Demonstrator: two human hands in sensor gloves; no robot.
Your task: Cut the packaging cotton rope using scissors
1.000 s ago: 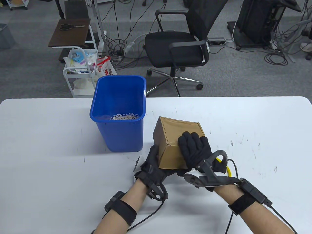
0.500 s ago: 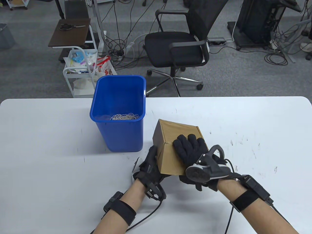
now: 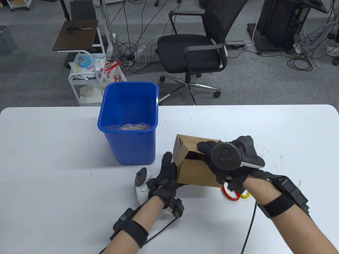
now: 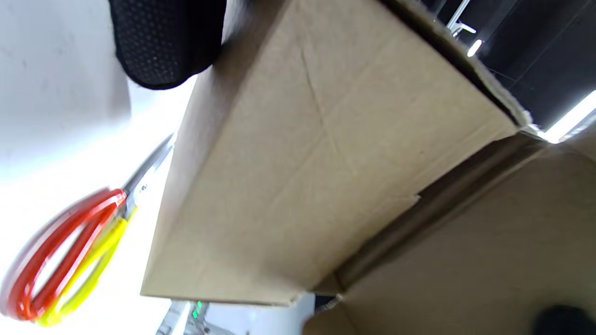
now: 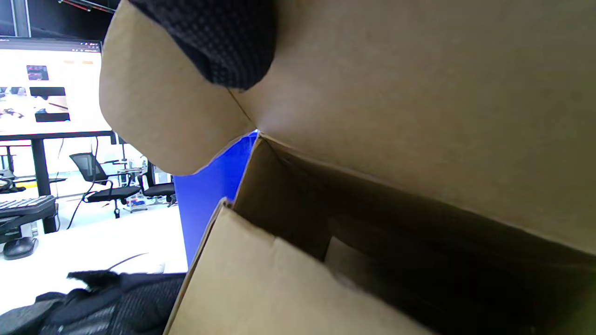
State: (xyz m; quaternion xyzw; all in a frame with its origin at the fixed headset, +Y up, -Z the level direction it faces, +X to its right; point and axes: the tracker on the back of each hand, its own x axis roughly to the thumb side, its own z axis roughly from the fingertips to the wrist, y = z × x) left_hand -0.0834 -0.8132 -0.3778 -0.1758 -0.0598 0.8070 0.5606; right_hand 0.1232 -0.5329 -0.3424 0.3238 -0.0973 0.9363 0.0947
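Observation:
A brown cardboard box (image 3: 197, 172) stands on the white table (image 3: 53, 158) with its top flaps lifted. My right hand (image 3: 212, 156) grips a top flap (image 5: 419, 116) from the right, one fingertip (image 5: 223, 46) on it. My left hand (image 3: 167, 172) rests against the box's left side with fingers stretched upward. Scissors with red and yellow handles (image 3: 233, 194) lie on the table under my right wrist, next to the box's front; they also show in the left wrist view (image 4: 70, 256). Loose cotton rope (image 3: 135, 127) lies in the blue bin. I see no rope on the box.
The blue bin (image 3: 129, 143) stands just left of the box and shows in the right wrist view (image 5: 209, 195). An office chair (image 3: 196, 53) and a small cart (image 3: 84, 76) stand beyond the table's far edge.
My right hand moved from lying flat on the closed box top to lifting a flap, so the box is now open. The scissors have come into view. The left hand turned slightly.

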